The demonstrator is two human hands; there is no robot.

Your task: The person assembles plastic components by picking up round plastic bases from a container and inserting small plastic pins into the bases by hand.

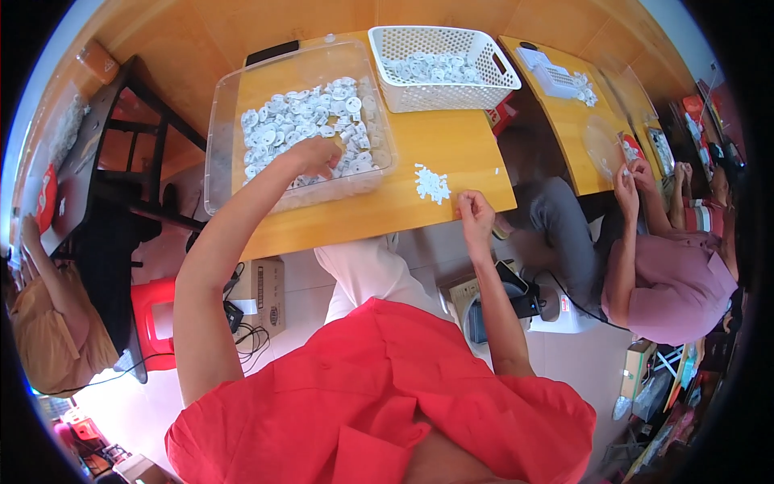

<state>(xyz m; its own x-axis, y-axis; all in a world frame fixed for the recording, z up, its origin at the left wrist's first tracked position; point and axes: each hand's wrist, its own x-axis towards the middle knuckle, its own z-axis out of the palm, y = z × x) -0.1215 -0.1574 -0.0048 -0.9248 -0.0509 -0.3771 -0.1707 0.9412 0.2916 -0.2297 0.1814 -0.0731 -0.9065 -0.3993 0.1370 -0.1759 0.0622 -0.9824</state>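
My left hand (pixel 319 156) reaches over the front wall of a clear plastic bin (pixel 219 145), its fingers curled down at the parts inside. Many round white plastic parts (pixel 282 121) fill the bin in a loose heap. Whatever those fingers grip is hidden by the hand. At the table's front edge my right hand (pixel 476 214) is closed in a pinch; anything in it is too small to name. Just left of it, a small pile of tiny white pieces (pixel 433 185) lies on the yellow wooden table (pixel 363 214).
A white perforated basket (pixel 439 98) with similar parts stands behind the pile. A black flat object (pixel 272 52) lies behind the bin. People work at neighbouring tables on both sides. A red stool (pixel 153 323) and cardboard box (pixel 264 302) stand below left.
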